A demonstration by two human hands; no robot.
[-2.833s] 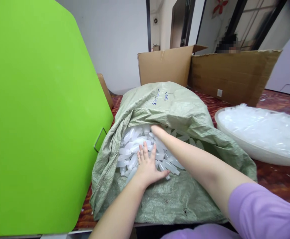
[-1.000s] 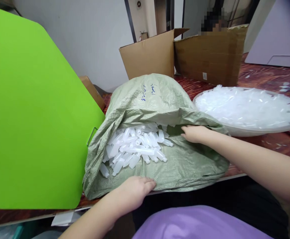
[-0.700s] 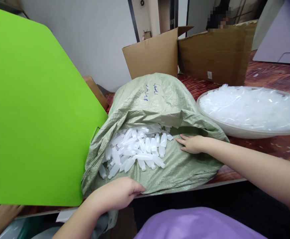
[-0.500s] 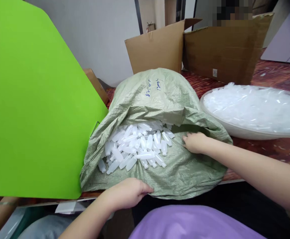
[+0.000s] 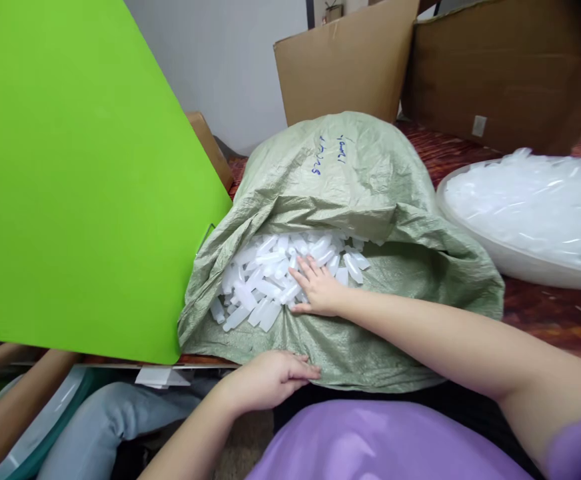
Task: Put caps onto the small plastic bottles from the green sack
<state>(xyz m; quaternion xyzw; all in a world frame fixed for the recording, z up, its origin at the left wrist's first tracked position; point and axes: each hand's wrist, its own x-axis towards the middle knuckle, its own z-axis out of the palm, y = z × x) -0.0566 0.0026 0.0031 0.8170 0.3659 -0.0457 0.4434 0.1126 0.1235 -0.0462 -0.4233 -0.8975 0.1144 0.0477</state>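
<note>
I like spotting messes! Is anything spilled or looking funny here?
A little. The green sack lies on its side, mouth open, and small white plastic bottles have slid out onto its lower flap. The right hand rests on them; the left hand touches the sack's edge.

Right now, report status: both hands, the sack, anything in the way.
Left hand grips the sack at its near edge. Right hand flat on the small white bottles in its mouth. Green board stands close on the left.

We see a pale green woven sack (image 5: 365, 180) with blue handwriting, translucent white bottles (image 5: 275, 273), a bright green panel (image 5: 70, 180), brown cardboard boxes (image 5: 350, 60), a dark red patterned desk (image 5: 545, 320), and a purple sleeve (image 5: 580, 447).
</note>
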